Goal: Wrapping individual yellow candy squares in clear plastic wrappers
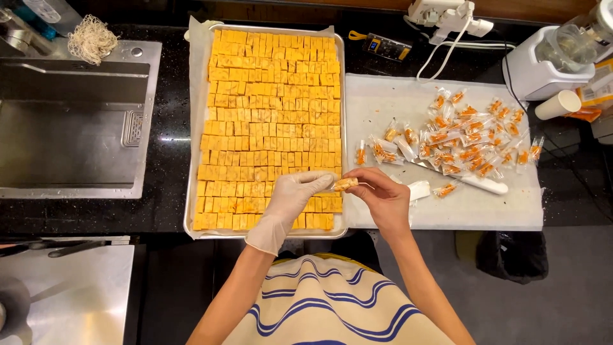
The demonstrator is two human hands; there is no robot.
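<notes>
Gloved left hand [295, 199] and bare right hand [382, 197] pinch one orange candy piece [345, 184] over a tray [191, 160] of cut squares; wrapped candies [469, 137] lie on a white board [498, 214]

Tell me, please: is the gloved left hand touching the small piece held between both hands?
Touching. The head view shows the gloved left hand with its fingertips closed on the piece, while the bare right hand pinches its other end above the tray.

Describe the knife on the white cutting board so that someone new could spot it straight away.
Find the white cutting board right of the baking tray. Below the pile of wrapped candies, the knife lies flat. It is the only long object there, with a white handle.
</notes>
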